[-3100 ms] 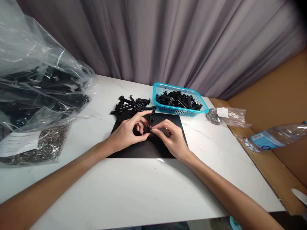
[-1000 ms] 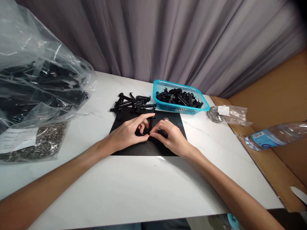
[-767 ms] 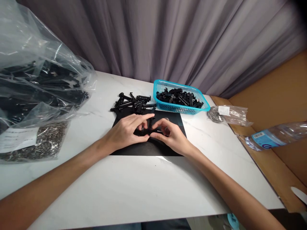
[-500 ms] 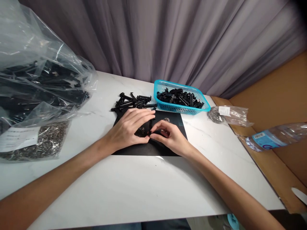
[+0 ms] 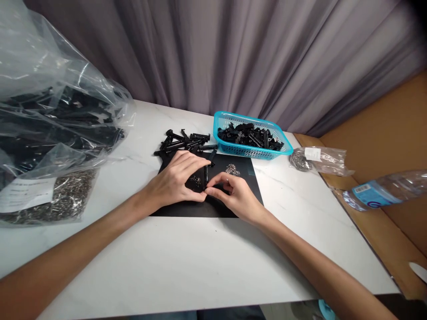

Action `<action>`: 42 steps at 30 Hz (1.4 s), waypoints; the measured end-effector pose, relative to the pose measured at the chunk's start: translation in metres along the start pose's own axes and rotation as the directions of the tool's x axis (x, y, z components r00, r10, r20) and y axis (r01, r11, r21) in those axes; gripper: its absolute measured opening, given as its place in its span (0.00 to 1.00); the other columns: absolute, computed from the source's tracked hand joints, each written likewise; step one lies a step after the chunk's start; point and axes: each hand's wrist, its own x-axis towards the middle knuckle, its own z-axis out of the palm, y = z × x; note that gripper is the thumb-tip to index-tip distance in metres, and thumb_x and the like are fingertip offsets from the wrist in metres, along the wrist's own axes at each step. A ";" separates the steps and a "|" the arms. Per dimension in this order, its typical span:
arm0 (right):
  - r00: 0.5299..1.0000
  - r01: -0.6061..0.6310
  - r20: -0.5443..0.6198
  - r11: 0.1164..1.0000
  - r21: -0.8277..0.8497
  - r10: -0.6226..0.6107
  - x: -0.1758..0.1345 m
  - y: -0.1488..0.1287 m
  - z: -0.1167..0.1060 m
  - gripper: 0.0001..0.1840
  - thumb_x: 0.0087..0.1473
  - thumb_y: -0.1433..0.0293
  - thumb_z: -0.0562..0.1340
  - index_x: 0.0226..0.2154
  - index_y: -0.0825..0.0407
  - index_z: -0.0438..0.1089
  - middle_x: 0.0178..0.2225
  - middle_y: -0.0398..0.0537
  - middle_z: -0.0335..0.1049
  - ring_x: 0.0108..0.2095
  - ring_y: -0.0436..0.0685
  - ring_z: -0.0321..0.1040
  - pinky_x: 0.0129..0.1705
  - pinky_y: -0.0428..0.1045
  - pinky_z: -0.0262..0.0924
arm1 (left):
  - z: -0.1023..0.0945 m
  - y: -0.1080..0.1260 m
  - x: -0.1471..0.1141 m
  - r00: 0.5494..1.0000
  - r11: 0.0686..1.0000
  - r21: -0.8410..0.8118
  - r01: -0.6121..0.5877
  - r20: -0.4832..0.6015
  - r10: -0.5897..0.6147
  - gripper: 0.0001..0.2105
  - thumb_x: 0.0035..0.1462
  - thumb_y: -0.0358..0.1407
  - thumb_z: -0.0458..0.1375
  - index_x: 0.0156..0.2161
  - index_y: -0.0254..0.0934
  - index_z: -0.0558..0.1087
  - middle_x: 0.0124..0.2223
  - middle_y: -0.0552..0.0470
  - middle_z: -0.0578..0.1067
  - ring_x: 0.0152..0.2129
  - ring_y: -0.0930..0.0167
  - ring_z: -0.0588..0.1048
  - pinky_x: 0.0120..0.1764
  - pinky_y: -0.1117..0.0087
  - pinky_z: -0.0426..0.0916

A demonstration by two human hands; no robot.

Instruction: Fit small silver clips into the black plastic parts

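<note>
Between my hands stands a slim black plastic part [image 5: 206, 174]. My left hand [image 5: 176, 180] holds it, fingers at its far end and thumb at its near end. My right hand [image 5: 235, 193] has thumb and forefinger pinched together at the part's near end; whether a small metal piece is between them is hidden. Beneath both hands lies a black mat [image 5: 220, 210]. One small heap of metal pieces [image 5: 231, 170] sits on it beyond my right hand, and another small heap [image 5: 195, 180] shows inside the curve of my left hand.
Behind the mat lies a pile of black plastic parts [image 5: 187, 141]. A blue basket [image 5: 256, 153] of similar parts stands right of it. Clear bags [image 5: 110, 111] and a bag of metal pieces [image 5: 70, 195] sit left; a smaller bag [image 5: 302, 159] and a bottle [image 5: 376, 193] lie right.
Both hands have shifted slightly left with the black part. My right hand has drawn back a little, so the right heap of metal pieces shows more fully.
</note>
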 end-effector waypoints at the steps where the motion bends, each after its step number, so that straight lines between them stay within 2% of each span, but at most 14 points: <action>1: 1.000 0.021 -0.008 1.000 0.005 -0.021 0.001 -0.001 -0.001 0.10 0.64 0.60 0.67 0.39 0.49 0.76 0.39 0.44 0.77 0.35 0.53 0.70 0.39 0.49 0.63 | 0.000 -0.002 0.000 0.999 0.999 -0.025 0.039 -0.004 -0.040 0.25 0.52 0.37 0.68 0.56 0.36 0.72 0.48 0.43 0.81 0.46 0.58 0.78 0.55 0.54 0.68; 4: 0.991 0.097 -0.085 0.995 -0.028 -0.099 0.003 -0.003 -0.008 0.18 0.71 0.56 0.58 0.41 0.50 0.77 0.44 0.50 0.73 0.42 0.56 0.70 0.43 0.51 0.64 | 0.002 -0.006 0.000 0.980 0.976 -0.094 0.196 -0.008 -0.198 0.27 0.47 0.39 0.71 0.53 0.37 0.73 0.47 0.46 0.81 0.46 0.59 0.78 0.55 0.56 0.68; 7: 0.969 0.141 -0.195 0.987 -0.081 -0.155 0.004 -0.003 -0.013 0.26 0.75 0.55 0.48 0.42 0.49 0.78 0.47 0.52 0.70 0.50 0.58 0.68 0.52 0.54 0.63 | 0.003 -0.006 0.000 0.944 0.933 -0.147 0.329 0.045 -0.326 0.27 0.47 0.42 0.71 0.53 0.39 0.74 0.49 0.48 0.81 0.47 0.58 0.77 0.56 0.56 0.67; 10: 0.957 0.118 -0.249 0.982 -0.145 -0.152 0.003 -0.003 -0.014 0.31 0.75 0.52 0.45 0.37 0.49 0.76 0.35 0.48 0.69 0.41 0.57 0.68 0.50 0.54 0.61 | 0.003 -0.004 0.001 0.921 0.905 -0.176 0.388 0.111 -0.374 0.28 0.48 0.45 0.71 0.54 0.40 0.74 0.51 0.49 0.80 0.49 0.59 0.76 0.58 0.55 0.64; 13: 0.970 0.078 -0.225 0.994 -0.072 -0.092 0.001 -0.003 -0.011 0.34 0.74 0.49 0.43 0.32 0.49 0.74 0.26 0.44 0.65 0.30 0.54 0.65 0.41 0.52 0.61 | 0.003 -0.003 0.002 0.921 0.906 -0.174 0.385 0.143 -0.364 0.29 0.48 0.47 0.71 0.55 0.40 0.74 0.50 0.49 0.79 0.49 0.59 0.75 0.58 0.55 0.63; 17: 0.974 0.038 -0.224 0.999 0.025 -0.031 0.000 -0.003 -0.010 0.37 0.72 0.45 0.44 0.29 0.50 0.74 0.25 0.44 0.66 0.27 0.52 0.65 0.33 0.49 0.58 | 0.004 -0.005 0.002 0.927 0.915 -0.162 0.370 0.122 -0.354 0.29 0.48 0.47 0.71 0.55 0.39 0.75 0.48 0.48 0.79 0.48 0.59 0.75 0.57 0.55 0.63; 20: 0.977 -0.019 -0.208 0.995 0.095 0.038 0.002 -0.001 -0.010 0.38 0.70 0.44 0.47 0.24 0.51 0.72 0.20 0.42 0.63 0.23 0.50 0.62 0.28 0.48 0.55 | 0.004 -0.005 0.002 0.933 0.921 -0.155 0.358 0.102 -0.346 0.28 0.49 0.47 0.71 0.54 0.38 0.75 0.47 0.48 0.79 0.47 0.59 0.75 0.56 0.55 0.64; 22: 0.984 -0.030 -0.163 0.976 0.216 0.066 0.005 -0.001 -0.012 0.35 0.70 0.44 0.50 0.25 0.51 0.72 0.18 0.41 0.64 0.19 0.49 0.59 0.25 0.47 0.54 | 0.004 -0.005 0.002 0.933 0.921 -0.153 0.357 0.097 -0.346 0.28 0.49 0.47 0.70 0.54 0.39 0.75 0.46 0.49 0.79 0.46 0.59 0.75 0.56 0.55 0.64; 25: 0.989 0.003 -0.142 0.930 0.368 0.053 0.009 -0.001 -0.013 0.27 0.67 0.47 0.58 0.30 0.52 0.73 0.21 0.43 0.73 0.18 0.48 0.58 0.21 0.46 0.55 | 0.005 -0.005 0.001 0.933 0.920 -0.156 0.360 0.093 -0.349 0.28 0.48 0.47 0.70 0.54 0.40 0.76 0.46 0.50 0.80 0.46 0.59 0.76 0.55 0.55 0.64; 29: 0.989 0.040 -0.146 0.905 0.423 0.025 0.010 -0.002 -0.013 0.20 0.64 0.52 0.65 0.33 0.51 0.73 0.25 0.45 0.77 0.18 0.47 0.60 0.19 0.45 0.57 | 0.006 -0.006 0.001 0.934 0.920 -0.158 0.357 0.082 -0.349 0.28 0.47 0.45 0.71 0.53 0.39 0.76 0.46 0.50 0.81 0.45 0.60 0.76 0.55 0.55 0.64; 35: 0.994 0.033 -0.108 0.905 0.423 0.014 0.008 -0.002 -0.010 0.19 0.63 0.53 0.67 0.33 0.53 0.75 0.26 0.46 0.78 0.19 0.47 0.64 0.19 0.44 0.60 | 0.005 -0.006 0.001 0.933 0.924 -0.134 0.359 0.076 -0.352 0.27 0.46 0.46 0.71 0.52 0.40 0.77 0.43 0.51 0.81 0.43 0.60 0.76 0.53 0.56 0.64; 42: 0.998 0.045 -0.058 0.893 0.447 -0.021 0.007 -0.008 -0.010 0.22 0.63 0.53 0.65 0.35 0.55 0.81 0.28 0.49 0.80 0.22 0.50 0.70 0.20 0.46 0.66 | 0.002 -0.001 0.001 0.929 0.928 -0.092 0.360 -0.050 -0.365 0.23 0.40 0.43 0.71 0.45 0.40 0.79 0.37 0.53 0.80 0.37 0.62 0.77 0.55 0.54 0.64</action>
